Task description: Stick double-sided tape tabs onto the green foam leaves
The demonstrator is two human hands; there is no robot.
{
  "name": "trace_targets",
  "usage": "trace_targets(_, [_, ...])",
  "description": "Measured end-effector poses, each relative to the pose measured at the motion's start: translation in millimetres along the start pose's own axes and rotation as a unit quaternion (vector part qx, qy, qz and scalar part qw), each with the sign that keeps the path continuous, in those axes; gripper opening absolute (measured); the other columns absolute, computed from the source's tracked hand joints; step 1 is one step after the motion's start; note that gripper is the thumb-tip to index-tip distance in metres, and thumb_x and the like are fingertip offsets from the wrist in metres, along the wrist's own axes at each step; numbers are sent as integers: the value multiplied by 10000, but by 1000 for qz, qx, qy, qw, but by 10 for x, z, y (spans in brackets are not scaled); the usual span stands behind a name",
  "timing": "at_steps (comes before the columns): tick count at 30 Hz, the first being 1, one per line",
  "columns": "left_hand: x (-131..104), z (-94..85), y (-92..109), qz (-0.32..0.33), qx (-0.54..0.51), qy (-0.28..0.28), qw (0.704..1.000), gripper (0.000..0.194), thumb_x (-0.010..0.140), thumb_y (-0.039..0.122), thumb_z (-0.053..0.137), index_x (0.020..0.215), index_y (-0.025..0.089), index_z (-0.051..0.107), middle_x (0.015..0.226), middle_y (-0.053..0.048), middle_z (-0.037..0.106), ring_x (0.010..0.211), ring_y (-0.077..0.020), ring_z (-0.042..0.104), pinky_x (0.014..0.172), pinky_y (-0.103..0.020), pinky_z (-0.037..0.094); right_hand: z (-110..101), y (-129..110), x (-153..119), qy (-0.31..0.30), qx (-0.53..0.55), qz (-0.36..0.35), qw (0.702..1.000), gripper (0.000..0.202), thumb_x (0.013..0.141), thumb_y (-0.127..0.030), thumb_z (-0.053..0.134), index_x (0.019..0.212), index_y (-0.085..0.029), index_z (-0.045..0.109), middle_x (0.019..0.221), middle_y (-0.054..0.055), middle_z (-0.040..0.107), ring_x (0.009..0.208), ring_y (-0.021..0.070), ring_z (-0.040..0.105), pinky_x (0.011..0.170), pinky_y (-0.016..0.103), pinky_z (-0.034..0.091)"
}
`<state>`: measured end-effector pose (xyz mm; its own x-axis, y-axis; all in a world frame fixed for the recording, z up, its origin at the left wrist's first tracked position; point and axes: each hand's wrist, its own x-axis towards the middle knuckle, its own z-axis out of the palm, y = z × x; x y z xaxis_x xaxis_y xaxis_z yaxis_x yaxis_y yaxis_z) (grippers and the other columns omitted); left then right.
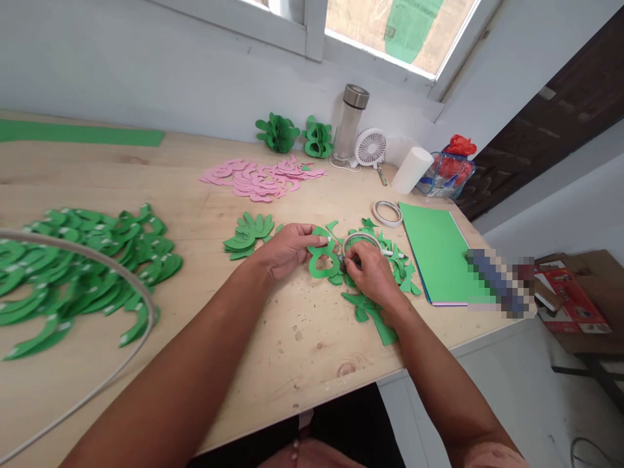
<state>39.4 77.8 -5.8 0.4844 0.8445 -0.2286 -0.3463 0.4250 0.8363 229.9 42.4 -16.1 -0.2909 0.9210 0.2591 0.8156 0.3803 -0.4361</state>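
My left hand (291, 250) pinches a green paper cutout (324, 265) with rounded lobes and an opening in its lower part. A small white patch shows near its upper edge. Close against the cutout's right side is my right hand (366, 265), its fingers curled together; what they grip is mostly hidden. A roll of tape (351, 238) lies just behind that hand. Green paper scraps (403, 273) are scattered under and around it. To the left of my left hand rests a small stack of green petal-shaped cutouts (244, 237).
Green strips with white patches (97, 260) are heaped at left, behind a blurred pale cable (141, 292). Pink cutouts (258, 179), green paper pieces (277, 133), a bottle (348, 127), a fan (370, 147) and a white cylinder (412, 170) stand farther back. Green sheets (433, 250) lie right, beside another tape roll (388, 213).
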Motion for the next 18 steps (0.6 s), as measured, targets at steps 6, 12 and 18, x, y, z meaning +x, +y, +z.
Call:
trace_targets(6, [-4,24,-5,-19,35,12,999,197,571,179,811,694,129,666,722,-78,710,611,-167,659,552,-257,513,-8,-8,-2,1,5,4,1000,93,789,-147,499,720,-209,507,764,37,574,761,193,512,687,301,359])
trace_targets(12, [3,19,-17,-22,50,10,998,195,568,192,813,677,149,657,699,-52,700,655,-184,672,594,-280,531,-35,-30,-3,19,33,21,999,93,800,-161,487,720,-203,507,735,26,565,722,179,519,668,291,366])
trace_targets(18, [2,11,-18,-12,41,18,999,226,562,206,822,700,134,659,719,-61,704,601,-160,650,560,-261,510,-71,-34,10,77,95,54,991,109,797,-196,502,688,-203,509,714,11,565,679,154,506,658,280,387])
